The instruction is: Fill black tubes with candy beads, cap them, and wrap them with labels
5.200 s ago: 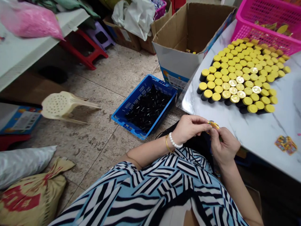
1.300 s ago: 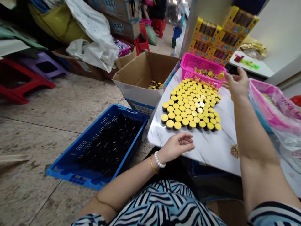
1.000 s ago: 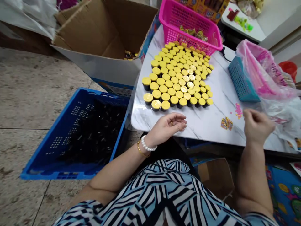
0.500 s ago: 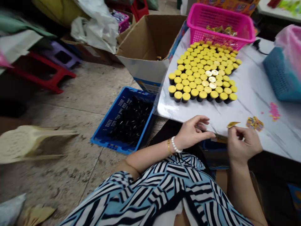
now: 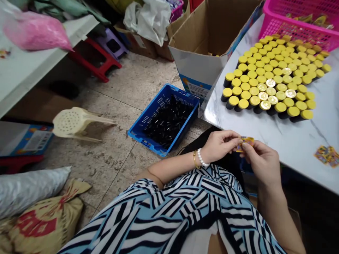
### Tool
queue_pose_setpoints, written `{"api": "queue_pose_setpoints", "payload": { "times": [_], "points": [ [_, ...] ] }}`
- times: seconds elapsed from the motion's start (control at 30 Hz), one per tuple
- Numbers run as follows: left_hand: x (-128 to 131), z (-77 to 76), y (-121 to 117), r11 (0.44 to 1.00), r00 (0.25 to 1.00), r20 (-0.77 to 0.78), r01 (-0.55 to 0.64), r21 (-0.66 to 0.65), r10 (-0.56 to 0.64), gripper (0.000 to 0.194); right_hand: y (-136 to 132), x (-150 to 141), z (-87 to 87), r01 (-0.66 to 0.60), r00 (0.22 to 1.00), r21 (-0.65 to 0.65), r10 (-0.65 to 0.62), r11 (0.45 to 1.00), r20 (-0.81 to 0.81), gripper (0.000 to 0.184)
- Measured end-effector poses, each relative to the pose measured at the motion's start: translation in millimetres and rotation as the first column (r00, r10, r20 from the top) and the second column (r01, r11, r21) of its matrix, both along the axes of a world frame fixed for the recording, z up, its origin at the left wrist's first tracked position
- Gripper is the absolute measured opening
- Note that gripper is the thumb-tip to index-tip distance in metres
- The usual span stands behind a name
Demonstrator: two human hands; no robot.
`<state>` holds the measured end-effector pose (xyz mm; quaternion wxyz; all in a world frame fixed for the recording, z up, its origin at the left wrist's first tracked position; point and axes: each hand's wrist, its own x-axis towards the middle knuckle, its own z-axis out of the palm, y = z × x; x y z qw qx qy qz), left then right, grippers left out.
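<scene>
A small yellow-orange printed sticker [image 5: 245, 141] is pinched between both my hands, just off the table's front edge. My left hand [image 5: 219, 147] grips its left end with thumb and forefinger. On its right end, the thumb and fingers of my right hand [image 5: 262, 160] are closed. Right of that hand, a small pile of similar printed pieces [image 5: 327, 155] lies on the marbled white table [image 5: 238, 121]. Beyond my hands stand many black tubs with yellow lids [image 5: 267, 76], upright in tight rows; a few lids shine with reflected light.
A pink basket [image 5: 307, 26] with small packets stands behind the tubs. Left of the table are an open cardboard box [image 5: 196, 61] and a blue crate [image 5: 132, 132] of black pieces on the floor. Further left stand a cream stool [image 5: 69, 121], a tied sack [image 5: 53, 218] and another table [image 5: 47, 70].
My right hand has brought the sticker left to my left hand, and both now hold it. The view has swung left, showing more floor and the other table.
</scene>
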<state>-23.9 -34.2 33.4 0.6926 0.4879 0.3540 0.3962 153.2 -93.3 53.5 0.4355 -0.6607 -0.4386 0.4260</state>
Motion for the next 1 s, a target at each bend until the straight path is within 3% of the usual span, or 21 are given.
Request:
{"api": "queue_pose_setpoints", "payload": {
  "times": [0.1, 0.17, 0.47, 0.63, 0.77, 0.9, 1.0],
  "points": [
    [-2.1, 9.5, -7.5, 0.987, 0.986, 0.04, -0.159, -0.021, 0.16, 0.049, -3.0, -14.7, 0.2, 0.204, 0.978, 0.044, -0.203, 0.978, -0.041, 0.037],
    [-4.9, 15.4, -12.6, 0.982, 0.982, 0.01, -0.188, 0.034, 0.188, 0.042, -4.9, -22.9, -1.4, 0.265, 0.964, 0.097, -0.26, 0.959, -0.06, 0.036],
    [-14.8, 23.9, -19.6, 0.916, 0.964, -0.057, -0.227, 0.331, 0.26, 0.03, -1.7, -35.3, -4.1, 0.195, 0.969, 0.255, -0.226, 0.947, 0.099, 0.036],
    [-15.4, 21.2, -14.7, 0.865, 0.941, 0.012, -0.316, 0.391, 0.338, 0.023, -1.7, -33.8, -7.5, 0.172, 0.961, 0.295, -0.226, 0.94, 0.158, 0.04],
    [-13.9, 20.9, -11.3, 0.896, 0.956, 0.007, -0.279, 0.346, 0.295, 0.022, -1.8, -34.3, -12.0, 0.136, 0.962, 0.338, -0.205, 0.931, 0.178, 0.034],
    [-13.2, 16.5, -8.0, 0.972, 0.98, 0.001, -0.197, 0.129, 0.199, 0.032, -0.8, -34.1, -15.8, 0.075, 0.961, 0.405, -0.174, 0.911, 0.213, 0.025],
    [-14.5, 10.9, -5.5, 0.985, 0.986, 0.015, -0.164, 0.057, 0.164, 0.035, 1.0, -32.5, -17.2, 0.017, 0.961, 0.428, -0.132, 0.903, 0.241, 0.027]
  ]
}}
